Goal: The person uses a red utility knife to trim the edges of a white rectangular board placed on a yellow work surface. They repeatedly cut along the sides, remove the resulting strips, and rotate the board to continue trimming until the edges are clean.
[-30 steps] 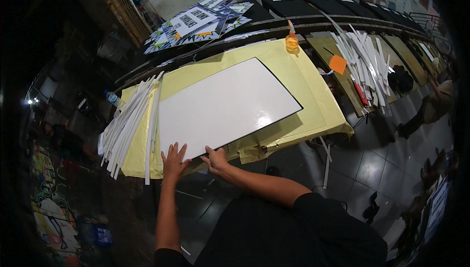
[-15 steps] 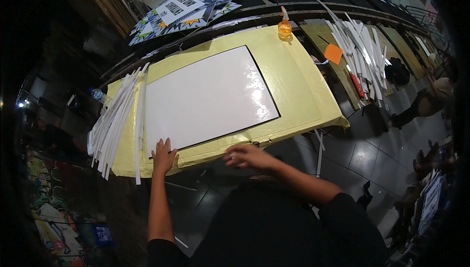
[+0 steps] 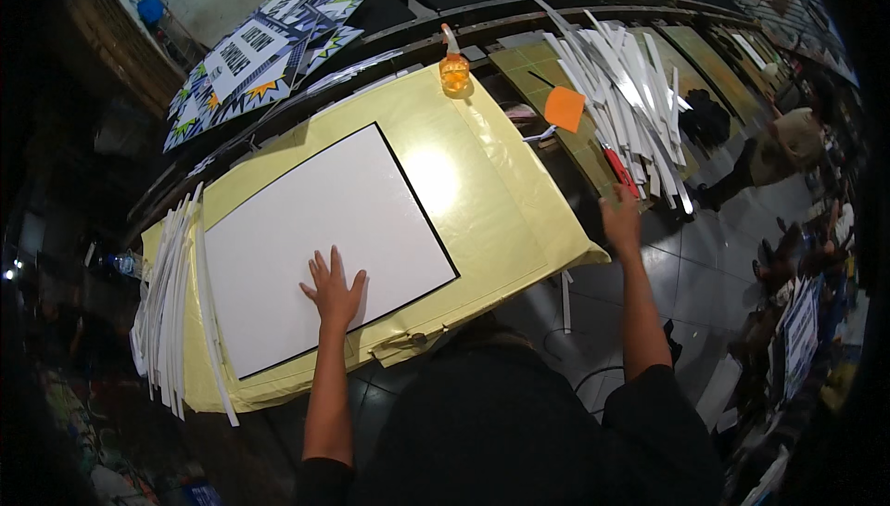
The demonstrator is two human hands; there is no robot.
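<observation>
The left hand (image 3: pixel 333 290) lies flat with fingers spread wide on the near edge of a large white board (image 3: pixel 320 237), which rests on a table covered in pale yellow sheeting (image 3: pixel 491 200). The right hand (image 3: pixel 620 219) reaches out to the right, open and holding nothing, just below a red-handled tool (image 3: pixel 619 170) beside a heap of white strips (image 3: pixel 630 89). A small orange glue bottle (image 3: pixel 453 68) stands upright at the sheeting's far edge; its contents cannot be made out

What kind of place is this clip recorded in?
Probably a sign-making or print workshop. A large white board lies on a yellow-covered worktable, stacks of white strips sit beside it, printed posters lie on a table beyond, and more long tables follow.
</observation>
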